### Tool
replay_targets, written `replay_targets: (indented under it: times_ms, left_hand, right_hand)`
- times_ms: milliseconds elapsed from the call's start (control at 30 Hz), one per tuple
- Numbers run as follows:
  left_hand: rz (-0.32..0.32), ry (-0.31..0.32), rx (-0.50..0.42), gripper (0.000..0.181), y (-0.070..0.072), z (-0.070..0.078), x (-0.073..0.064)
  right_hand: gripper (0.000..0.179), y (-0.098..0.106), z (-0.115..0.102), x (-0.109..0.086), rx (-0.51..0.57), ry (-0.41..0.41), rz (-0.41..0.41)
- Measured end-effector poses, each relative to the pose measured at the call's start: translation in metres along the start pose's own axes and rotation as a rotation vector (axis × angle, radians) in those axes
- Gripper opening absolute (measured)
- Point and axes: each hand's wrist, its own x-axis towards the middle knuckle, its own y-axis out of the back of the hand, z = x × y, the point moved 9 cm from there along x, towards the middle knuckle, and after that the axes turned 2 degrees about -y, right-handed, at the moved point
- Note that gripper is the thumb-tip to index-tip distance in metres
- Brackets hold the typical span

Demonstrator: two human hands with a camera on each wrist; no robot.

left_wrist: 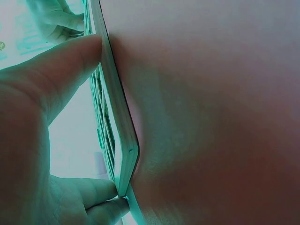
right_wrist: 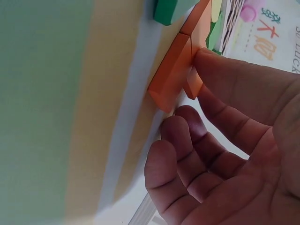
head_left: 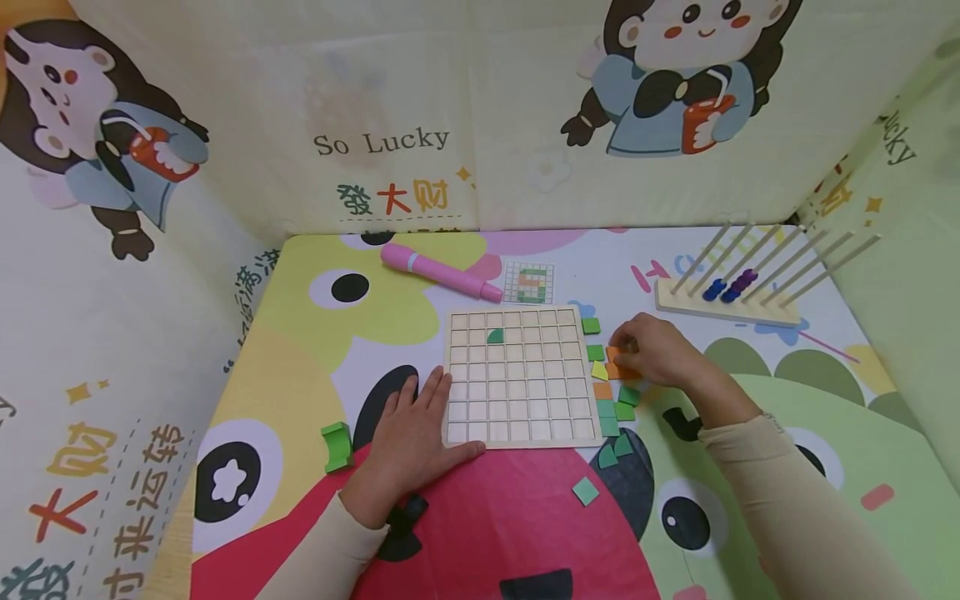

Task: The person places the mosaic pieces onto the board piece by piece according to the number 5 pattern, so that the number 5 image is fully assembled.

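A square wooden grid board [head_left: 522,444] lies flat, with one green quarter-round piece [head_left: 496,336] in an upper-left cell. My left hand [head_left: 408,437] rests at its lower-left corner. In the left wrist view the thumb [left_wrist: 70,63] touches one edge of the board [left_wrist: 125,154], and straight fingers touch round the corner. To the right of the board, my right hand [head_left: 656,350] pinches an orange block [right_wrist: 192,84] among other orange pieces. Its thumb [right_wrist: 225,65] touches the orange pieces, while the other fingers curl; the index fingertip is partly hidden.
Green, yellow, orange and teal pieces [head_left: 607,408] line the board's right side. A teal square [head_left: 586,492] lies nearer. Behind are a pink pen-shaped object [head_left: 442,273], a pattern card [head_left: 529,282] and a peg stand [head_left: 727,312] with beads. A green arched block [head_left: 337,446] sits left.
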Motion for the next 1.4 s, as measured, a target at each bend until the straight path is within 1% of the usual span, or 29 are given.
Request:
replay_targets:
  times_ms: [200, 333, 533, 767, 900, 1000, 1167, 1400]
  left_hand:
    - [0.0, 0.004, 0.002, 0.115, 0.0, 0.0, 0.0]
    - [-0.001, 0.004, 0.005, 0.115, 0.001, 0.0, 0.001]
    - [-0.002, 0.003, 0.008, 0.115, 0.003, 0.0, 0.0]
    - [-0.001, -0.001, 0.017, 0.115, 0.003, 0.0, 0.0]
    - [-0.002, -0.002, 0.013, 0.115, 0.002, 0.0, -0.001]
    - [-0.003, -0.001, 0.016, 0.115, 0.002, 0.0, -0.001]
    - [-0.003, 0.004, 0.018, 0.114, 0.001, 0.0, -0.002]
    - [-0.008, 0.01, 0.015, 0.115, -0.001, 0.002, -0.002]
  right_hand:
    - [0.014, -0.001, 0.003, 0.0, 0.029, -0.041, -0.011]
    - [0.014, -0.002, 0.003, -0.001, 0.05, -0.053, -0.015]
    - [0.01, -0.001, 0.003, -0.002, 0.056, -0.027, -0.023]
    - [0.009, 0.004, -0.002, -0.004, 0.103, 0.024, -0.034]
    - [0.012, 0.006, -0.004, -0.003, 0.153, 0.001, -0.034]
    - [0.014, 0.007, -0.011, 0.001, 0.207, 0.002, -0.038]
    - [0.012, 0.006, -0.028, 0.008, 0.288, 0.043, -0.036]
    - [0.012, -0.003, -0.052, 0.018, 0.359, 0.062, -0.055]
